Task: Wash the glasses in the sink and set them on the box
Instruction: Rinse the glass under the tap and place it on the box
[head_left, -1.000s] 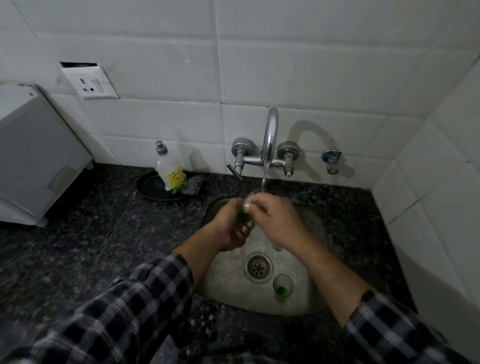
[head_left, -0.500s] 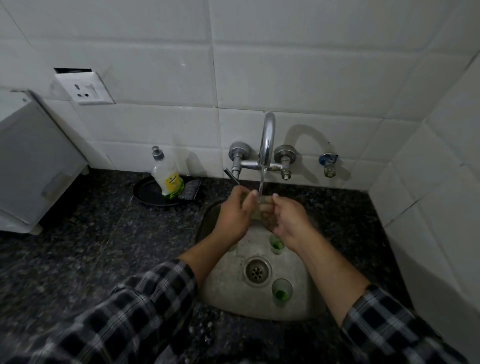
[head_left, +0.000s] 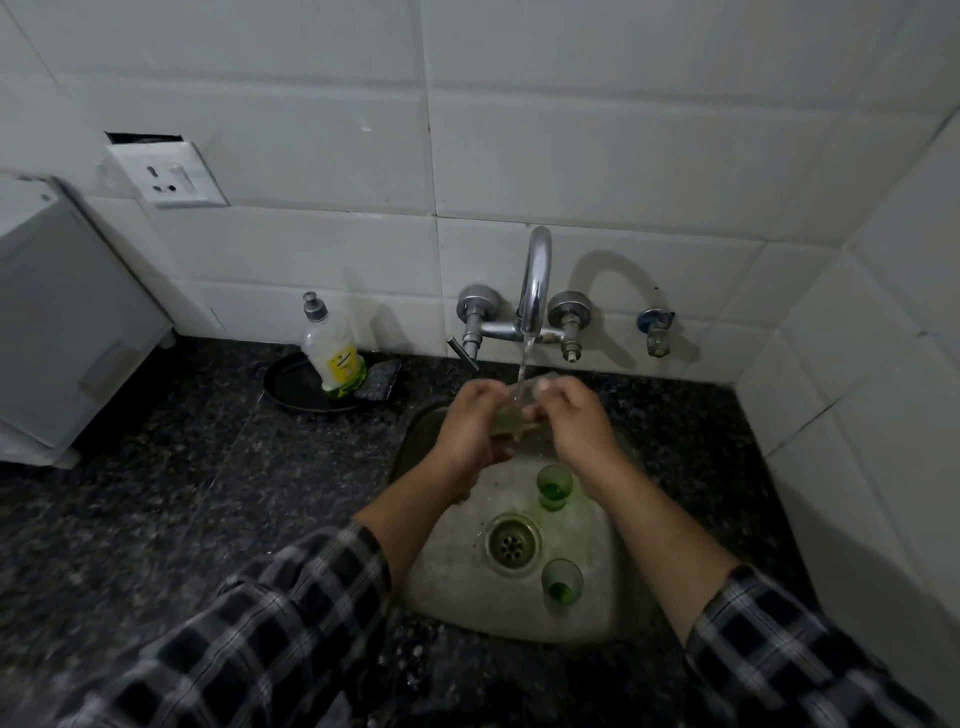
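At the bottom of the frame I see my two checked sleeves, and between them the sink (head_left: 447, 597) with its drain. One green glass (head_left: 561, 584) stands upright just below and right of the drain, a second green glass (head_left: 555, 484) stands upright just above it, close to my right wrist. Higher, in the middle of the frame, my left hand (head_left: 470, 428) and my right hand (head_left: 571, 421) are both closed around a third glass (head_left: 514, 410), held under the water from the tap (head_left: 535, 280); its axis I cannot tell, it is mostly hidden. The box (head_left: 67, 322) is at the far left of the frame, well apart from the sink, beyond the soap bottle (head_left: 332, 348). I judge the left hand is nearer to it, so the carry goes leftward across the counter (head_left: 182, 493).
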